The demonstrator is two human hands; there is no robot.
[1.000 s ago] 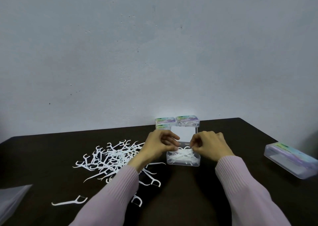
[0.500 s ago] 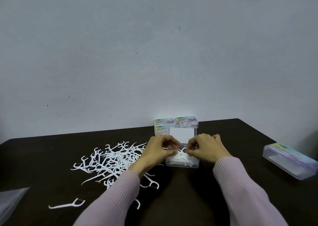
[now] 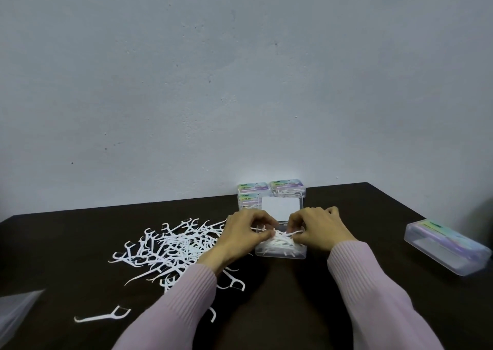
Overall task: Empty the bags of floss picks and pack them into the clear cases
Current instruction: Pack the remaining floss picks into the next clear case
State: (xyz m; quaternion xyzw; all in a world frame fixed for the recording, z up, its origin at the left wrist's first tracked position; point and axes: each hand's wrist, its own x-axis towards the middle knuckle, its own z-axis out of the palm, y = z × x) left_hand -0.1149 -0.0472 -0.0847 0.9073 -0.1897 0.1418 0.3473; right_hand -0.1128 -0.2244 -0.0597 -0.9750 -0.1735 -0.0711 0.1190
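Pinching a bundle of floss picks [image 3: 280, 236] from both ends, left hand [image 3: 244, 233] and right hand [image 3: 320, 229] hold it over the open clear case [image 3: 280, 253] at frame centre; loose picks [image 3: 173, 245] lie scattered on the counter [image 3: 293, 296] at lower left
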